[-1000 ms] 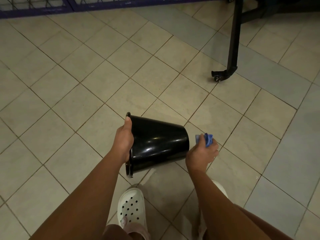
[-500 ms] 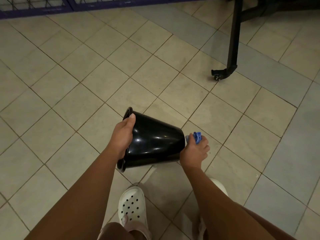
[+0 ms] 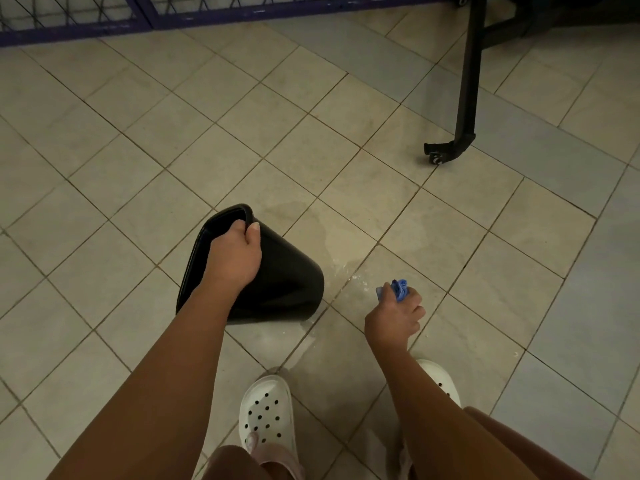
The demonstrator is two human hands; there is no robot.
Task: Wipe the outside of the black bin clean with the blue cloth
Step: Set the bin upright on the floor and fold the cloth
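The black bin point(image 3: 287, 282) is tipped on its side above the tiled floor, mouth toward the upper left and base toward the right. My left hand point(image 3: 235, 258) grips its rim, fingers curled over the edge. My right hand point(image 3: 394, 317) holds the bunched blue cloth point(image 3: 398, 289) to the right of the bin, clear of its base by about a hand's width. The cloth sticks out above my fingers.
A wet patch point(image 3: 332, 237) with white specks spreads on the tiles beside the bin. A black frame leg with a caster point(image 3: 450, 150) stands at the upper right. A purple mesh fence point(image 3: 207, 12) runs along the top. My white clogs point(image 3: 266, 410) are below.
My right hand with the cloth has pulled away from the bin's base to the right. My left hand has turned the bin, so its mouth now points up and left.
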